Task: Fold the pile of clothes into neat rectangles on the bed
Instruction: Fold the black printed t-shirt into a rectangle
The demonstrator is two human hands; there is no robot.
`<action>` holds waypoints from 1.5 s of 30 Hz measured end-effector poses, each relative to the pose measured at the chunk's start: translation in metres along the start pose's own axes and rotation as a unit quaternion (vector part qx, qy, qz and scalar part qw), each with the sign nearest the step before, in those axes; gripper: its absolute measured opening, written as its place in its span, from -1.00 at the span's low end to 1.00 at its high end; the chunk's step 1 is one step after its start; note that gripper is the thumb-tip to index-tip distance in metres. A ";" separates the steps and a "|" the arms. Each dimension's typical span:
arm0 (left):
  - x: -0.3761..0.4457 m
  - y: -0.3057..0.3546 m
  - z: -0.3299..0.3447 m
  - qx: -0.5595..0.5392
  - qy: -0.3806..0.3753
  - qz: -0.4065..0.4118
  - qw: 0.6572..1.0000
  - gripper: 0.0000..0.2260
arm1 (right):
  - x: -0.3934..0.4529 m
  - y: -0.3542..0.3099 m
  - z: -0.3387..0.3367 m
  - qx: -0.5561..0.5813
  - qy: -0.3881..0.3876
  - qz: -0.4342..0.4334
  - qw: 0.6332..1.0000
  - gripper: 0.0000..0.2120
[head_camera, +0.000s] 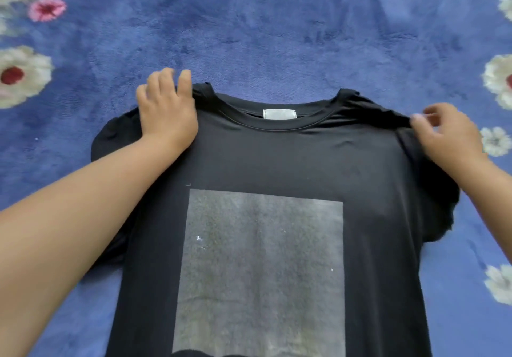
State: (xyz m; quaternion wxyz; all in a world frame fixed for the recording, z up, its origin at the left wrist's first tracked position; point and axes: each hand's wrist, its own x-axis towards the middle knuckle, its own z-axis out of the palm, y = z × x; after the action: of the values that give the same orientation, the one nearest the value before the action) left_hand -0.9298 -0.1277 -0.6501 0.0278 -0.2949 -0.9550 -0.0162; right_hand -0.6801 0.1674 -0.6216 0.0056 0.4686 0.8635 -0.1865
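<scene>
A black T-shirt (277,157) with a large grey square print (260,270) lies front up on the bed, collar away from me, a white label (279,113) inside the neck. My left hand (166,112) lies on the shirt's left shoulder, fingers curled over its top edge. My right hand (443,132) pinches the fabric at the right shoulder seam and lifts it into a small ridge. Both short sleeves bunch out at the sides. The shirt's lower part runs out of the frame.
The bed is covered by a blue plush blanket (277,29) with white and pink flowers (47,8) along its left and right sides. No other clothes are in view.
</scene>
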 end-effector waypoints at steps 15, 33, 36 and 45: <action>-0.111 0.148 0.017 -0.088 -0.141 0.202 0.965 -0.34 | -0.083 0.074 -0.006 0.638 -0.143 0.204 0.729 -0.90; -0.111 0.152 0.031 -0.044 -0.059 0.212 0.974 -0.51 | -0.089 0.141 -0.013 0.294 0.019 0.242 0.925 -0.77; -0.110 0.152 0.033 -0.045 -0.050 0.211 0.975 -0.51 | -0.091 0.141 -0.011 0.428 0.074 0.226 0.872 -0.89; -0.111 0.152 0.033 -0.051 -0.048 0.210 0.975 -0.51 | -0.091 0.133 -0.033 0.336 0.292 0.151 0.883 -0.69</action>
State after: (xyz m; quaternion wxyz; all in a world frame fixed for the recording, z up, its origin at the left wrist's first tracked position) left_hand -0.7537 -0.0634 -0.6883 -0.0303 -0.4902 -0.8700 -0.0440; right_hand -0.5156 0.1698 -0.6159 -0.3763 0.6000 0.6307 -0.3172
